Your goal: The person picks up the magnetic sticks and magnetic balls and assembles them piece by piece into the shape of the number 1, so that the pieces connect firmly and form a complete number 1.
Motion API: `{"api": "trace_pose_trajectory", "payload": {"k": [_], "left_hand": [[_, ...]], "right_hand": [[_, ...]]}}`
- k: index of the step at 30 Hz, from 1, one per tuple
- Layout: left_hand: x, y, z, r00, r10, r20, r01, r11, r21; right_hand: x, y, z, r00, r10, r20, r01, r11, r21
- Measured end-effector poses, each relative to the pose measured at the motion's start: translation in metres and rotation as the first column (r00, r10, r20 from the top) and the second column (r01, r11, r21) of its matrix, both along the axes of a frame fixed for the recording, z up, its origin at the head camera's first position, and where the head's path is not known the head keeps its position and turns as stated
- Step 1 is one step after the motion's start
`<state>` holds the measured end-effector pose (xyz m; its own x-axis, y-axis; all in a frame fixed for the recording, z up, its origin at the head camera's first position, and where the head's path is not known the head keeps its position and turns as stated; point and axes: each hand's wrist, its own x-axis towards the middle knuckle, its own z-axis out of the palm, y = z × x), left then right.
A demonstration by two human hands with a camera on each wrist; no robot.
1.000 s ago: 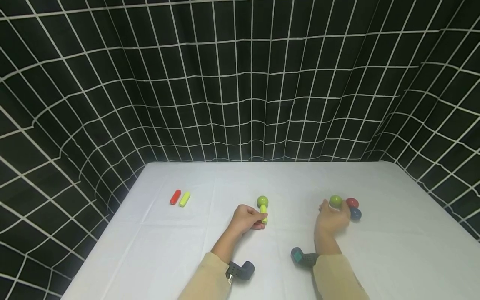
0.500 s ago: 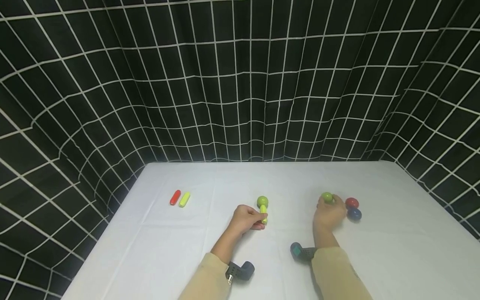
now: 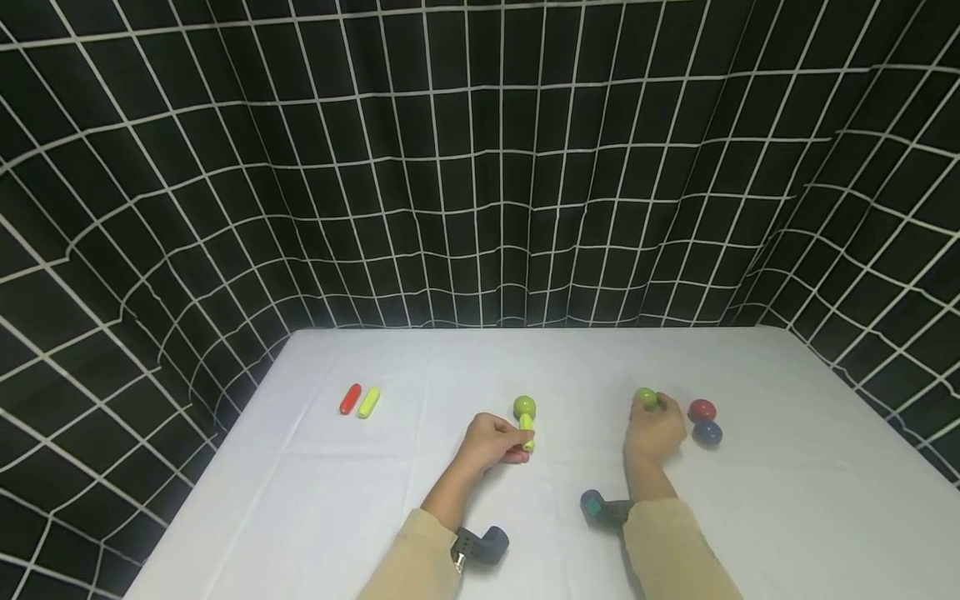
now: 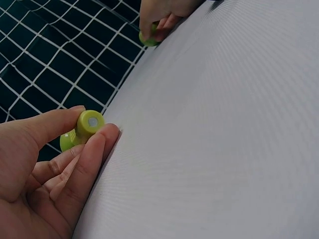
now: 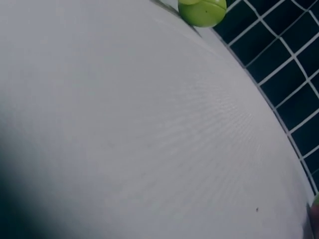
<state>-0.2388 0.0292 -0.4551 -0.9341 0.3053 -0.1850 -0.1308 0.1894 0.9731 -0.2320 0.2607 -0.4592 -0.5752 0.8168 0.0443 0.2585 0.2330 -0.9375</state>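
Observation:
My left hand (image 3: 487, 440) pinches a short yellow-green stick (image 3: 527, 422) between thumb and fingers. The stick's far end meets a green ball (image 3: 524, 405) on the white table. In the left wrist view the stick's near end shows a round silver-grey disc (image 4: 93, 122), with part of the ball (image 4: 65, 142) behind it. To the right, my right hand (image 3: 654, 432) grips a second green ball (image 3: 646, 397), low over the table. Only a sliver of fingers (image 5: 315, 219) shows at the edge of the right wrist view, where a green ball (image 5: 204, 14) is cut off at the top.
A red ball (image 3: 702, 410) and a dark blue ball (image 3: 707, 433) lie close together just right of my right hand. At the far left a red stick (image 3: 350, 399) and another yellow-green stick (image 3: 368, 403) lie side by side. A black curtain with a white grid (image 3: 480, 183) hangs behind the table.
My right hand has closed round its green ball and moved it left, away from the red and blue balls. My left hand has kept its place with the stick.

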Motion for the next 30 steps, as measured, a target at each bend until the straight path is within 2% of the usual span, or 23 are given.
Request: {"api": "trace_pose_trajectory", "payload": {"k": [10, 16, 22, 27, 30], "left_hand": [[-0.001, -0.001, 0.0, 1.0, 0.012, 0.007, -0.012, 1.0, 0.003], [0.0, 0.0, -0.001, 1.0, 0.008, 0.004, -0.008, 1.0, 0.004], [0.0, 0.0, -0.001, 1.0, 0.009, 0.004, -0.009, 1.0, 0.005], [0.0, 0.0, -0.001, 1.0, 0.008, 0.002, -0.008, 1.0, -0.003], [0.0, -0.001, 0.0, 1.0, 0.01, -0.002, -0.01, 1.0, -0.006]], "right_hand": [[0.004, -0.007, -0.004, 0.994, 0.108, -0.005, -0.107, 0.989, 0.105], [0.011, -0.016, -0.002, 0.977, 0.206, 0.05, -0.212, 0.949, 0.235], [0.02, -0.024, 0.0, 0.935, 0.344, 0.089, -0.354, 0.891, 0.285], [0.028, -0.03, 0.0, 0.883, 0.462, 0.083, -0.465, 0.837, 0.287], [0.033, -0.035, 0.0, 0.86, 0.502, 0.093, -0.506, 0.815, 0.282]]}}
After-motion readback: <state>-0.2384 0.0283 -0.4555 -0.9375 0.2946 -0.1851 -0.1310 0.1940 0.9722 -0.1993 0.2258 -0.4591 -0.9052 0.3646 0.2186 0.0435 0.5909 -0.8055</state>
